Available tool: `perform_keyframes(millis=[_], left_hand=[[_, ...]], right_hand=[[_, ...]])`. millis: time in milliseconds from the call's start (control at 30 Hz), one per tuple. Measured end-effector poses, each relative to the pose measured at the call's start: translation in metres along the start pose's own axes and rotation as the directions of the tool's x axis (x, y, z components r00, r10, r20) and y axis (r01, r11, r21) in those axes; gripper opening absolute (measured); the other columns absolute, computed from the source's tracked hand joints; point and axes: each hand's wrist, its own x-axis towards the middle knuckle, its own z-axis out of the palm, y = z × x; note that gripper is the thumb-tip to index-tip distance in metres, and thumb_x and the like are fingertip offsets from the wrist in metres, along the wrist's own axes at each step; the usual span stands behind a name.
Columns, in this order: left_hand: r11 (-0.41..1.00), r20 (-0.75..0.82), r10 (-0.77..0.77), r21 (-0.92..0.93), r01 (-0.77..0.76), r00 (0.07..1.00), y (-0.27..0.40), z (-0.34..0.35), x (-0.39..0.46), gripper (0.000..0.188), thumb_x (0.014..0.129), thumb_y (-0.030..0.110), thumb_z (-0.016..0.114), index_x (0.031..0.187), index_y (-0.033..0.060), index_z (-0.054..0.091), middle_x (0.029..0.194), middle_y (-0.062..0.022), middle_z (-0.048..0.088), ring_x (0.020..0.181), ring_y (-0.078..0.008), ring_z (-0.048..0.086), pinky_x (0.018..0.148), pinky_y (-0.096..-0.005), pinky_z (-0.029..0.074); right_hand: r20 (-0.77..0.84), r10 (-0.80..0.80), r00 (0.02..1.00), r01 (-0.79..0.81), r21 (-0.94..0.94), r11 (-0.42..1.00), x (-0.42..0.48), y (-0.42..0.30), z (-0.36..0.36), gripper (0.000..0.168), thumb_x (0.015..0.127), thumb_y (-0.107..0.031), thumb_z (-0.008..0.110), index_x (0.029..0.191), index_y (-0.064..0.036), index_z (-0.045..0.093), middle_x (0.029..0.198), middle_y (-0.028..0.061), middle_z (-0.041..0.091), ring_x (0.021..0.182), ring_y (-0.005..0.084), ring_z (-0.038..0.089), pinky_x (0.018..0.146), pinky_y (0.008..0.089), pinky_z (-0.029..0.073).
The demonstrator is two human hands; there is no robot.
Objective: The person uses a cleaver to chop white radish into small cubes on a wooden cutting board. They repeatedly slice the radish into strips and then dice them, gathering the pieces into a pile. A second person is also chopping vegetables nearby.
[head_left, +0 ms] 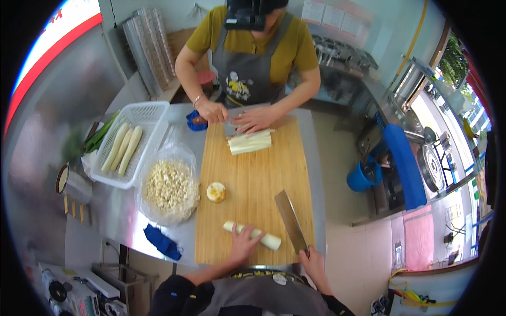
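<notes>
My left hand (244,247) rests over a peeled, pale cylindrical vegetable piece (270,239), its fingers spread across it and pressing it to the wooden cutting board (253,177). In my right hand (312,262) is a cleaver (290,221), held by its handle. The broad blade points away from me, above the right side of the board and apart from the vegetable. A short round end piece (216,192), whitish with a brown-orange patch, sits near the board's left edge.
Across the board a co-worker (249,71) holds a blade beside pale vegetable strips (250,142). At left, a bag-lined container (193,158) holds diced pieces; a white plastic basket (154,112) holds 3 long peeled vegetables (122,148). A blue cloth (162,241) lies on the metal table (118,233).
</notes>
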Motion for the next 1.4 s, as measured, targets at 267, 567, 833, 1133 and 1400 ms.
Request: perform_keyframes(millis=[267,567,833,1133,1400], left_hand=[[0.999,-0.152,0.050,-0.006,-0.052,0.987,0.009,-0.022,0.004,0.040,0.073,0.004,0.061,0.110,0.0173,0.065,0.112,-0.0121,0.054,0.115,-0.0309,0.048,0.104,-0.0558,0.023],[0.993,-0.201,-0.065,-0.111,0.043,0.977,0.013,-0.023,-0.010,0.028,0.070,-0.004,0.064,0.096,0.0057,0.063,0.104,-0.0095,0.058,0.102,-0.0330,0.050,0.087,-0.0424,0.040],[0.991,-0.131,-0.038,-0.133,0.020,0.991,0.009,-0.025,-0.024,0.027,0.071,0.000,0.067,0.098,0.0033,0.063,0.104,-0.0128,0.059,0.101,-0.0371,0.051,0.087,-0.0437,0.043],[0.958,-0.143,-0.122,-0.277,0.079,0.982,-0.001,-0.003,-0.034,0.031,0.071,-0.004,0.066,0.101,0.0035,0.063,0.104,-0.0152,0.058,0.102,-0.0419,0.049,0.089,-0.0466,0.042],[0.963,-0.113,-0.115,-0.255,0.083,0.987,0.002,-0.005,-0.032,0.030,0.071,-0.003,0.066,0.100,0.0039,0.064,0.103,-0.0141,0.058,0.101,-0.0397,0.050,0.090,-0.0467,0.042]], right_hand=[[0.113,0.044,0.993,-0.055,0.094,0.994,0.010,-0.004,-0.006,0.026,0.086,-0.022,0.060,0.079,0.001,0.051,0.059,0.0171,0.054,0.055,0.0337,0.058,0.053,0.0405,0.045],[0.231,-0.211,0.950,0.233,-0.075,0.969,0.004,-0.022,-0.025,0.013,0.083,-0.016,0.060,0.092,-0.007,0.060,0.066,0.0128,0.060,0.062,0.0301,0.061,0.056,0.0367,0.049],[0.403,-0.433,0.806,0.557,-0.273,0.784,-0.006,-0.042,-0.031,0.032,0.081,-0.022,0.064,0.111,-0.014,0.055,0.072,0.0074,0.060,0.065,0.0262,0.063,0.056,0.0384,0.049],[0.488,-0.367,0.792,0.527,-0.240,0.815,0.001,-0.046,-0.043,0.029,0.081,-0.019,0.063,0.107,-0.010,0.054,0.078,0.0095,0.060,0.069,0.0280,0.063,0.058,0.0385,0.049],[0.599,-0.266,0.756,0.514,-0.290,0.807,0.015,-0.057,-0.044,0.029,0.080,-0.014,0.061,0.108,-0.008,0.056,0.081,0.0103,0.063,0.069,0.0285,0.063,0.060,0.0389,0.052]])
